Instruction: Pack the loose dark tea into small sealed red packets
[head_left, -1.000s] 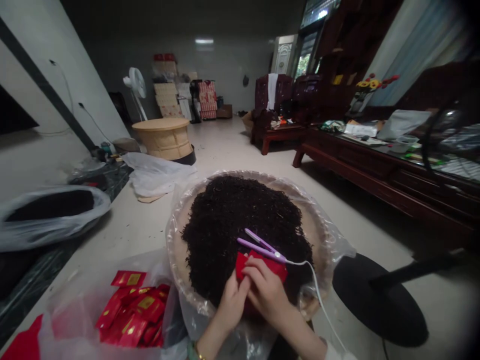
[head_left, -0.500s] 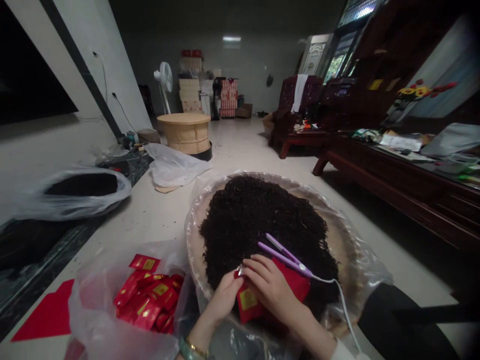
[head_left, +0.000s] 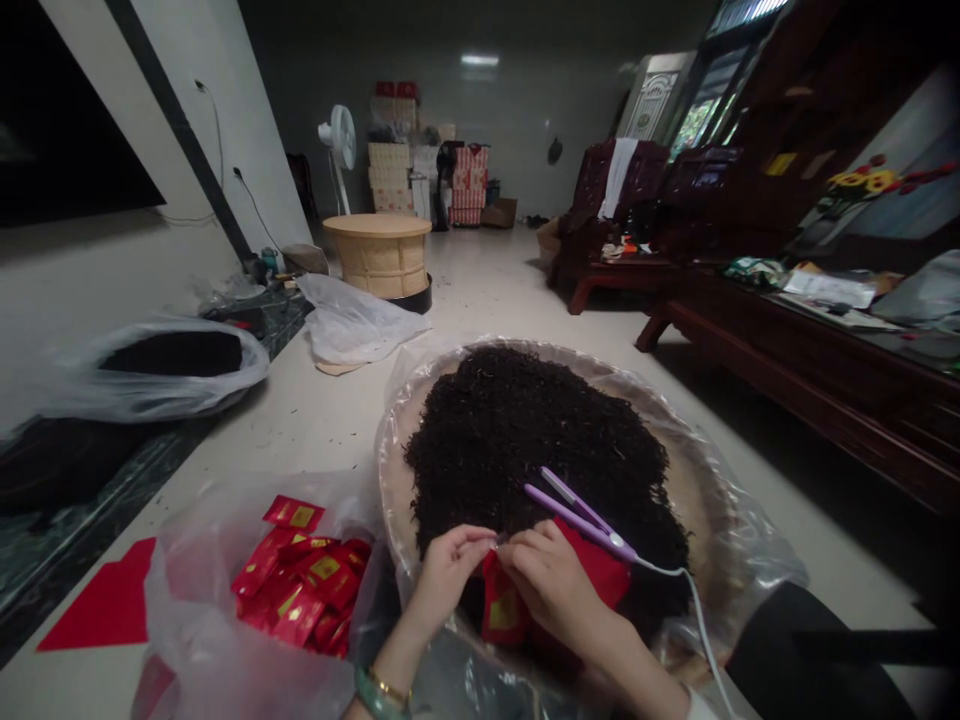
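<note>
Both hands meet at the near rim of a wide round tray (head_left: 709, 500) lined with clear plastic. Dark, twisted dried leaves (head_left: 525, 430), which look like tea, are heaped in it. My left hand (head_left: 454, 565) pinches the top edge of a small red packet (head_left: 501, 605) with a gold label. On the packet's other side, my right hand (head_left: 544, 570) grips the same edge with bent fingers. Just beyond the right hand, a purple hair straightener (head_left: 581, 518) with parted plates rests on the leaves and a red bag (head_left: 604, 572).
A clear plastic bag (head_left: 202, 640) left of the tray holds several red packets (head_left: 307, 580). Red sheet (head_left: 105, 600) lies farther left. The straightener's white cord (head_left: 701, 620) runs over the tray's right rim. A dark stool (head_left: 810, 640) stands right; a wooden table (head_left: 787, 350) is beyond.
My left hand has shifted slightly left and its fingers now pinch the packet's top edge more upright. The packet has tilted and partly turned behind my right hand. The view has shifted slightly.
</note>
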